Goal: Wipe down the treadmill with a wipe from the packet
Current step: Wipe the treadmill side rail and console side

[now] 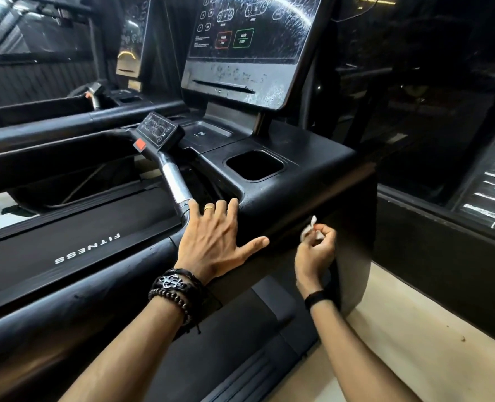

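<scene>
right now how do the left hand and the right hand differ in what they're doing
The left hand lies flat with fingers spread on the treadmill console's edge; the right hand is curled, pinching a small white wipe beside the console's side panel. The left holds nothing and wears a gold ring; the right shows none. Both wrists carry dark bands.

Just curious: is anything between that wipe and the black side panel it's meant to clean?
Nothing visible. The right hand pinches the wipe right beside the treadmill's side panel; the left hand rests flat on the console edge, off to the side.
</scene>
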`<state>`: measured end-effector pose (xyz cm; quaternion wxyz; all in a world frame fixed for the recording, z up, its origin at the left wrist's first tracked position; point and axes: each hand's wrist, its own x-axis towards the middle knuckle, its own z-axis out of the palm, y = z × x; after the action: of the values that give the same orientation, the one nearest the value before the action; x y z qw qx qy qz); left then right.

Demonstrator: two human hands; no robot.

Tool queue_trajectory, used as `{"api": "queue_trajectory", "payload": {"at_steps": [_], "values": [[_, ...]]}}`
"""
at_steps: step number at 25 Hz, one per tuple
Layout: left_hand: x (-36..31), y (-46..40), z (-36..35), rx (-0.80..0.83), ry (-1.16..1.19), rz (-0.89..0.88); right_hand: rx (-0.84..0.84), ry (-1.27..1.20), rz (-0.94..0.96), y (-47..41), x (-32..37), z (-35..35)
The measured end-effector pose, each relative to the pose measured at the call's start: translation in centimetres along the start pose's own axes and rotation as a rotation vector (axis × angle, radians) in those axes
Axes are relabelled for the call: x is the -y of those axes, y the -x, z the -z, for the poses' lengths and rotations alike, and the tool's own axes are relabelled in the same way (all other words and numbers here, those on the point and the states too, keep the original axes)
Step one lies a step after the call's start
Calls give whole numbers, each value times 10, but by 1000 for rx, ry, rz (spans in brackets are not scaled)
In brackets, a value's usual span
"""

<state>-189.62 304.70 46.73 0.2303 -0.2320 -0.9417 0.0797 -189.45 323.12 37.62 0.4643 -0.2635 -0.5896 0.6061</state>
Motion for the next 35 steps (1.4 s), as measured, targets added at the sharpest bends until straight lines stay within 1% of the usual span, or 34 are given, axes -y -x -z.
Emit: {"api": "queue_trajectory", "payload": {"at_steps": [1, 2, 4, 5, 6, 8, 10, 11, 12, 14, 15, 16, 18, 19, 20, 22, 23, 24, 25, 26, 27, 28, 30, 31, 32, 34, 35], "values": [[0, 0, 0, 3, 0, 1, -11, 0, 33, 5, -3, -1], [-1, -1, 1, 7, -4, 4, 28, -10, 59, 21, -11, -1], [-1, -2, 1, 16, -8, 11, 183, -36, 50, 62, -33, 6], [-2, -2, 2, 14, -10, 9, 245, -60, 31, 68, -39, 11], [-2, -2, 2, 10, -13, 8, 266, -75, 0, 58, -43, 11], [-2, -1, 2, 16, -15, 9, 181, -34, -37, 15, -42, 7], [-2, -1, 3, 16, -13, 17, 59, -23, -12, -22, -26, 3], [-2, -1, 3, 21, -13, 24, 42, -42, 30, -22, -25, 1], [-2, -1, 4, 29, -13, 32, 77, -45, 79, -9, -28, 0], [-2, -2, 3, 29, -13, 49, 242, -69, 156, 19, -33, 10], [-2, -2, 2, 24, -5, 53, 278, -74, 158, 20, -33, 15], [-2, -2, 1, 16, 6, 57, 270, -54, 170, 10, -32, 15], [-3, -2, 1, -1, 20, 71, 176, 9, 241, -19, -18, 7], [-3, -2, 1, 2, 24, 78, 180, 11, 300, -22, -9, 2], [-3, -2, 1, 12, 25, 83, 252, 17, 390, -13, -1, 0], [-3, -1, 1, 26, 30, 87, 497, 28, 615, 15, 8, 8], [-3, -2, 2, 22, 36, 88, 551, 47, 693, 16, 6, 12], [-3, -2, 3, 18, 40, 91, 533, 72, 710, 6, 5, 11], [-3, -2, 3, 17, 42, 93, 435, 77, 676, -11, 3, 5], [-3, -2, 3, 19, 42, 95, 329, 68, 578, -23, 7, -1], [-3, -2, 3, 24, 44, 96, 283, 65, 506, -25, 11, -5], [-3, -2, 2, 31, 48, 96, 309, 75, 513, -19, 16, -7], [-2, -3, 3, 37, 61, 93, 506, 155, 732, 8, 21, 4], [-1, -3, 3, 28, 62, 94, 563, 187, 799, 4, 22, 8], [-2, -3, 2, 14, 60, 95, 560, 217, 788, -12, 23, 6], [-3, -1, 1, 4, 71, 100, 416, 225, 568, -56, 28, -8], [-4, 0, 1, -4, 79, 103, 370, 230, 503, -61, 33, -12]]}}
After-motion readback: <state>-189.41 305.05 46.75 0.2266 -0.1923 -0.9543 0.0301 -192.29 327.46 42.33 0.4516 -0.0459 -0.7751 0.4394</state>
